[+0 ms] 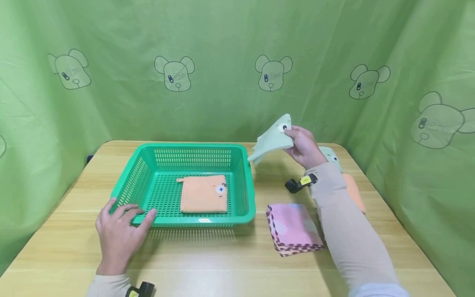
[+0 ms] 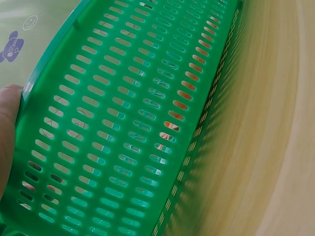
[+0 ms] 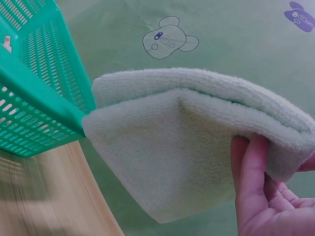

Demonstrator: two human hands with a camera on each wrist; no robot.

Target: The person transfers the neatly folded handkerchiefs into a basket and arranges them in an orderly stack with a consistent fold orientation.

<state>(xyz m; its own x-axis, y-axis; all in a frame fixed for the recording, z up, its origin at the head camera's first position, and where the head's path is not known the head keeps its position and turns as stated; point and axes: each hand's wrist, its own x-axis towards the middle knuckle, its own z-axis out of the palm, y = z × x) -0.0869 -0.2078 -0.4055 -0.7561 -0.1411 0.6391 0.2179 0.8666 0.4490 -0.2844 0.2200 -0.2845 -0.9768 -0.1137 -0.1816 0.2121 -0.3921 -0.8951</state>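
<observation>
In the head view my right hand (image 1: pixel 305 146) pinches a folded pale green towel (image 1: pixel 273 138) with an eye design, raised just right of the basket. The right wrist view shows the towel's thick terry folds (image 3: pixel 162 142) and the fingers (image 3: pixel 253 167) gripping its edge, while its far corner overlaps the basket rim. My left hand (image 1: pixel 122 231) holds the front left corner of the green plastic basket (image 1: pixel 148 222), fingers over the rim and thumb along the front. A folded orange towel (image 1: pixel 204 194) with a small face lies flat inside the basket.
A folded pink cloth (image 1: pixel 295 225) with a checkered edge lies right of the basket. Another pale green towel (image 1: pixel 331 158) and an orange towel (image 1: pixel 354 193) lie partly behind my right arm. A green curtain (image 1: pixel 222 103) hangs behind the wooden table (image 1: pixel 208 264).
</observation>
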